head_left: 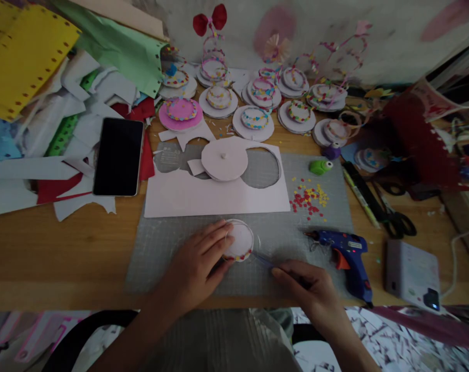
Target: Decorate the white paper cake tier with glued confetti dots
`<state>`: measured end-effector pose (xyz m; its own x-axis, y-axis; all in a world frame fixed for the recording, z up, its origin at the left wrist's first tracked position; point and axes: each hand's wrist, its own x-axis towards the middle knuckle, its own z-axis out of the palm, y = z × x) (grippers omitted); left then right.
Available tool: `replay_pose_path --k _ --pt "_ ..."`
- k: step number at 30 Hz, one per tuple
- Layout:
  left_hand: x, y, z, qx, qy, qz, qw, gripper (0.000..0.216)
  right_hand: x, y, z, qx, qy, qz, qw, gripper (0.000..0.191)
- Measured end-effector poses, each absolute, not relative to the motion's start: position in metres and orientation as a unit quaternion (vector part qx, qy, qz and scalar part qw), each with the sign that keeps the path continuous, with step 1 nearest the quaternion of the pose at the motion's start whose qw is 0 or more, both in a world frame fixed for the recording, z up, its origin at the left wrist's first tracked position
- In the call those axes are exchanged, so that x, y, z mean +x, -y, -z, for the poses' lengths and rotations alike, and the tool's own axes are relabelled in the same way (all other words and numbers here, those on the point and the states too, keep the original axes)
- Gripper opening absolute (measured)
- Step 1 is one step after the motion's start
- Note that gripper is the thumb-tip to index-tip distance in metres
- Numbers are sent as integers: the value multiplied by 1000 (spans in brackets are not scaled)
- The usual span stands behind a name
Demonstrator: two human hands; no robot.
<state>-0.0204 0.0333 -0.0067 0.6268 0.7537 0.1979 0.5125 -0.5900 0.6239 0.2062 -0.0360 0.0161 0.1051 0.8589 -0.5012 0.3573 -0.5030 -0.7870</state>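
My left hand (198,258) is closed on the left edge of a small round white paper disc (240,238), which rests low over the grey cutting mat. Tiny red and yellow pieces line the disc's near rim, and a thin clear strand loops at its right. Slim tweezers (263,260) are pinched in my right hand (310,287), their tip close to the rim; whether they grip a piece is too small to tell. Loose red and yellow confetti (310,199) lies on the cutting mat (172,258) beyond. To the right is a blue glue gun (348,253).
White card (215,199) with cut-out holes carries a larger white disc (224,160). Several decorated paper hats (253,121) line the back. A tablet (119,157) and paper scraps lie left; scissors (397,219) and a white box (412,274) with a cable stand right.
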Motion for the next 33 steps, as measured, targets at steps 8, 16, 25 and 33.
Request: replay_pose_path --k 8,16,25,33 --pt "-21 -32 7 860 -371 -227 266 32 213 35 -18 -697 449 -521 205 40" --pt "-22 -32 5 864 -366 -224 263 31 216 35 -17 -705 449 -511 200 42" --pt "-22 -33 7 862 -369 -222 268 34 215 34 -18 -708 454 -496 216 41" --pt "-24 -31 7 867 -360 -223 264 40 210 38 -16 -707 456 -497 213 40"
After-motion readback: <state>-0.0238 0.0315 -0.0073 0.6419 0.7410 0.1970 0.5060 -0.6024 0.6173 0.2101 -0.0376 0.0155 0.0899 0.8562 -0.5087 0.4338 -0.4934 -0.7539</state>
